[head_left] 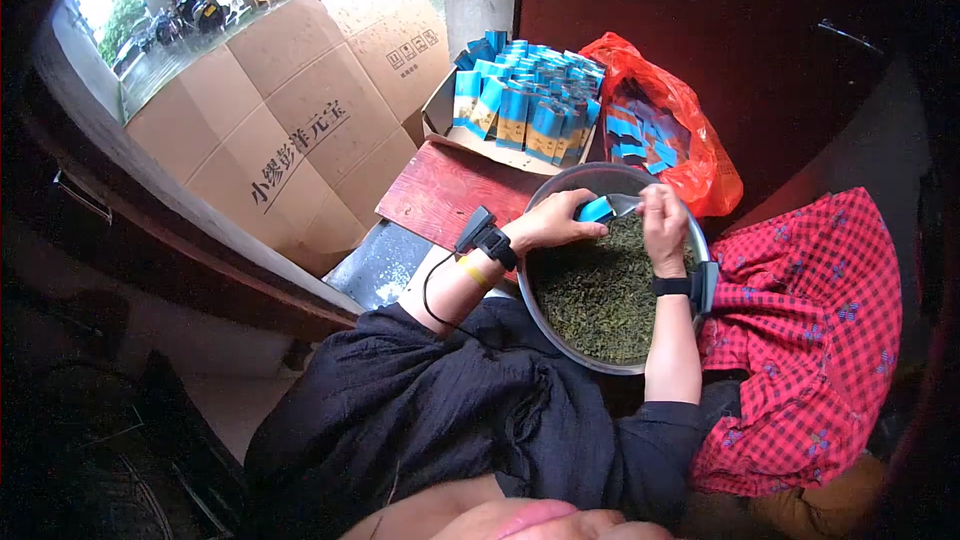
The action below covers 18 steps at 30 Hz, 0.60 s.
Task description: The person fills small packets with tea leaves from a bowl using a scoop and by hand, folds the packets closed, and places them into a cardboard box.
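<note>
My left hand (556,221) is closed around a small blue packet (595,210), holding it tilted over a round metal bowl (610,176). Dried green leaves (595,300), which look like loose tea, lie in the bowl. Close to the packet's mouth, my right hand (664,223) pinches a small metal spoon (626,205); its bowl end points toward the packet. Whether leaves are on the spoon is hard to see. Both wrists carry black straps with small devices.
Behind the bowl, a cardboard tray (484,144) full of upright blue-and-gold packets (540,105) stands on a red board (440,190). A red plastic bag (705,165) holds flat blue packets. Unfolded cardboard (290,130) leans at left; red checked cloth (810,340) lies at right.
</note>
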{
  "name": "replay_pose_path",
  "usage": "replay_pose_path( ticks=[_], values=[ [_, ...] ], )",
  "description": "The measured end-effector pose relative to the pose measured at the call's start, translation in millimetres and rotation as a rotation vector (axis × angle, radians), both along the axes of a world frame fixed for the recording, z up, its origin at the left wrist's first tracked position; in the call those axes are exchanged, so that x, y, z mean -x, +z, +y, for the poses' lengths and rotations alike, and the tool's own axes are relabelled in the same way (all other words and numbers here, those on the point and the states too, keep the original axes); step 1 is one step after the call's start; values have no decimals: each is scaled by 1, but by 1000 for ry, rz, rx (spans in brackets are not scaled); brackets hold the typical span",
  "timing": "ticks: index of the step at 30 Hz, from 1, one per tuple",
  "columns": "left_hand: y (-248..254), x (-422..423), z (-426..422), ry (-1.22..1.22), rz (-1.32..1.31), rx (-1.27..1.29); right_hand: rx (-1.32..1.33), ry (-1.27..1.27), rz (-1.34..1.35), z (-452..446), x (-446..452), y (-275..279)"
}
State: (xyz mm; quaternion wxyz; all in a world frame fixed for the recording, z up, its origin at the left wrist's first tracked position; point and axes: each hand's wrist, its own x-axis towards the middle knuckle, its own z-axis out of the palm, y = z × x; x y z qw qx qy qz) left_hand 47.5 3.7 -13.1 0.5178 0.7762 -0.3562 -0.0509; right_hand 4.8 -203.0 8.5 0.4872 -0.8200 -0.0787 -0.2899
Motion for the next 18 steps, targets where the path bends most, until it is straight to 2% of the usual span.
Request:
replay_pose_path(
  ticks=[1, 4, 8, 10, 12, 14, 16, 18],
  values=[
    [-4, -2, -1, 1, -12, -2, 176, 1, -95, 7, 0, -1],
    [-8, -3, -1, 1, -28, 10, 393, 14, -196, 27, 12, 14],
    [-6, -3, 0, 5, -43, -13, 505, 9, -329, 27, 17, 27],
    [-1, 0, 1, 1, -8, 7, 559, -86, -384, 22, 19, 31],
    [-1, 1, 1, -3, 27, 27, 560, -100, -413, 15, 17, 31],
    [-3, 0, 0, 16, -22, 8, 450, -189, -415, 9, 16, 31],
    [2, 1, 1, 27, -5, 10, 445, -243, -345, -2, 12, 23],
    [4, 1, 0, 35, 11, 12, 271, -317, -264, -8, 8, 18]
  ],
)
